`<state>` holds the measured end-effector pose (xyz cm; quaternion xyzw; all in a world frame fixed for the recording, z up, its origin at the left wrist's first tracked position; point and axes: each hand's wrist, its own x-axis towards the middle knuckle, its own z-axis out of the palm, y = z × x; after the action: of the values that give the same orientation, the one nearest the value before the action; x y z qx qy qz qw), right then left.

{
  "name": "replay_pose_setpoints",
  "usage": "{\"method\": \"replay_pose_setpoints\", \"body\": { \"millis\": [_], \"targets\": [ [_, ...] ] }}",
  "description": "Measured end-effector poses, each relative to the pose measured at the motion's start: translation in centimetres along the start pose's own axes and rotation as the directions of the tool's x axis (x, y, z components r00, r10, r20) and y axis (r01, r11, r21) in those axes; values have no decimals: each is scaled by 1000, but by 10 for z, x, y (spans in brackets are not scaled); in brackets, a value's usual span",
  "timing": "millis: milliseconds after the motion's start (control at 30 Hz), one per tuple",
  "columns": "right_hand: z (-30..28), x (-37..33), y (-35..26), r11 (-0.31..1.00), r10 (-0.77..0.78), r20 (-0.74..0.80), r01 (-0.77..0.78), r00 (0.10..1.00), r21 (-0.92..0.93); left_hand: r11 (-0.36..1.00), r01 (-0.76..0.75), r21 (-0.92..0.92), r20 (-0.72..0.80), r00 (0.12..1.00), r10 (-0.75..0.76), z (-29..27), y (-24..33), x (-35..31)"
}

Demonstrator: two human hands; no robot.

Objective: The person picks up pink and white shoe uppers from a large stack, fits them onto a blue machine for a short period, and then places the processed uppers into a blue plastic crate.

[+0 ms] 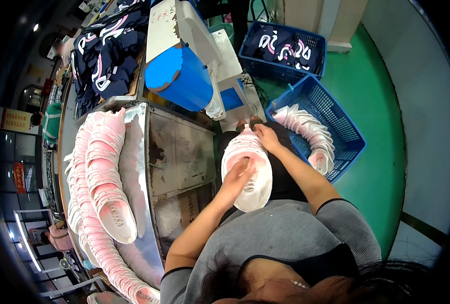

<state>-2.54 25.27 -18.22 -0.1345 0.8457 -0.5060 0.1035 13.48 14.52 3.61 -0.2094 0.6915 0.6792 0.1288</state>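
Observation:
A short nested stack of pink and white shoe uppers (260, 192) lies over my lap, the nearest one with its white toe toward me. My left hand (236, 182) grips the stack from the left, its fingertips reaching into the opening of the nearest upper. At the far end, my right hand (268, 138) is closed around the right edge of the stack, by the heel tabs. Part of its fingers is hidden behind the uppers.
Long nested rows of pink uppers (105, 177) lie on the metal-topped table (136, 167) at left. A blue and white machine (176, 76) stands ahead. At right, a blue basket (354, 144) holds another row; a farther blue crate (250, 63) holds dark blue pieces.

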Motion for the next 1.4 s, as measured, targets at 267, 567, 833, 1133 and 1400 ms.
{"method": "replay_pose_setpoints", "body": {
  "millis": [267, 567, 833, 1133, 1400],
  "targets": [
    [-12, -55, -39, 990, -122, 31, 119, 992, 68, 804, 125, -582, -295, 888, -352, 40, -100, 123],
    [-27, -40, 9, 972, -210, 180, 185, 961, 145, 582, 476, -659, 360, 880, -310, -12, 5, 32],
    [-5, -26, -139, 818, -368, 77, 283, 927, 501, 991, -42, -126, -153, 988, 22, -58, 13, 8],
    [1, 1, -197, 886, -178, 295, 22, 939, 464, 1000, 23, 1, -388, 921, -21, -146, 37, 22],
    [10, 28, -170, 802, -41, 190, -81, 981, 591, 980, -150, 127, -119, 979, 166, -131, 22, 83]
  ]
}}
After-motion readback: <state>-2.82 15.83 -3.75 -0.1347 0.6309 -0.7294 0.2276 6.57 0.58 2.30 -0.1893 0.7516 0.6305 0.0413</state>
